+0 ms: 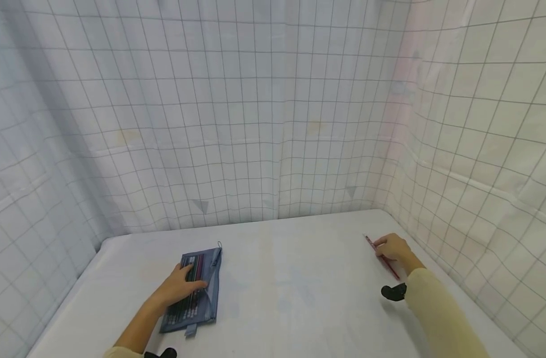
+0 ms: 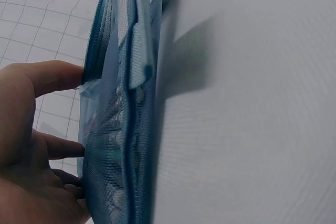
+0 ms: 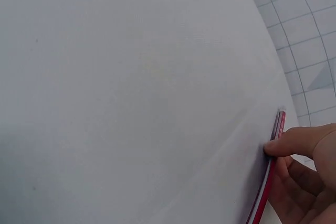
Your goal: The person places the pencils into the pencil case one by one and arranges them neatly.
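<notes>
On the left of the table lies a blue zippered pencil case (image 1: 213, 288) with a mesh or see-through face, several pencils showing inside. My left hand (image 1: 176, 286) rests on its top, thumb and fingers spread. In the left wrist view the thumb and fingertips touch the upper face of the case (image 2: 118, 129), seen edge-on with its zipper and fabric tab. Far to the right, my right hand (image 1: 392, 247) pinches a slim red pencil (image 1: 391, 268) between thumb and fingers. The right wrist view shows the red pencil (image 3: 269, 182) close to the tabletop, with a pale end past the thumb.
A white table (image 1: 290, 278) spreads between the hands. White grid-patterned curtains (image 1: 255, 124) hang behind it and along both sides. The table's right edge runs close to the right hand. Dark wrist-camera mounts (image 1: 393, 292) stick out near the sleeves.
</notes>
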The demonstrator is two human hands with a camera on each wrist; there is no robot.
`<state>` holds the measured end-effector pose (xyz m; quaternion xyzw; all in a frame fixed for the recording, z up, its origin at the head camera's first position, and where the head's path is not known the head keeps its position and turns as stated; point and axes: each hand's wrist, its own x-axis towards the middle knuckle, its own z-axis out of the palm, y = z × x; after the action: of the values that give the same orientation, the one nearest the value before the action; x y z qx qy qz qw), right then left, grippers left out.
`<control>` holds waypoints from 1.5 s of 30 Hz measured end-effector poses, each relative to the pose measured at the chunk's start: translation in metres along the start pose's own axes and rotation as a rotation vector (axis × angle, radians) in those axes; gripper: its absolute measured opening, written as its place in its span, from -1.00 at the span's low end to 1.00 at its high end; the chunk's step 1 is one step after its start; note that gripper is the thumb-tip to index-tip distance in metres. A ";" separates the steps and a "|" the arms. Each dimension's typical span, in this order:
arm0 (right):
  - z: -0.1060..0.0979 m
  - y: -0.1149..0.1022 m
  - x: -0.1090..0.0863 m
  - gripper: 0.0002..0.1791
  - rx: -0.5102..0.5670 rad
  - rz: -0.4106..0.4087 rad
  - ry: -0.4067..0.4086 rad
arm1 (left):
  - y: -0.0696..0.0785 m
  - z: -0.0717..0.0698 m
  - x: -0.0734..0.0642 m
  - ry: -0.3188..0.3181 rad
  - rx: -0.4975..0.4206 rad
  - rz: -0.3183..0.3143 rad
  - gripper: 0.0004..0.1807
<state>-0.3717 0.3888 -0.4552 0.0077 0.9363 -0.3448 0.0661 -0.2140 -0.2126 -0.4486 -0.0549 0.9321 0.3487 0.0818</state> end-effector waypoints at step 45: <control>0.071 -0.088 0.010 -0.54 0.695 -0.004 -0.230 | 0.007 0.005 -0.012 0.010 -0.016 -0.031 0.08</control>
<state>-0.3781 0.2751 -0.4531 -0.0110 0.7498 -0.6410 0.1636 -0.2028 -0.2037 -0.4454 -0.0717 0.9287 0.3545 0.0820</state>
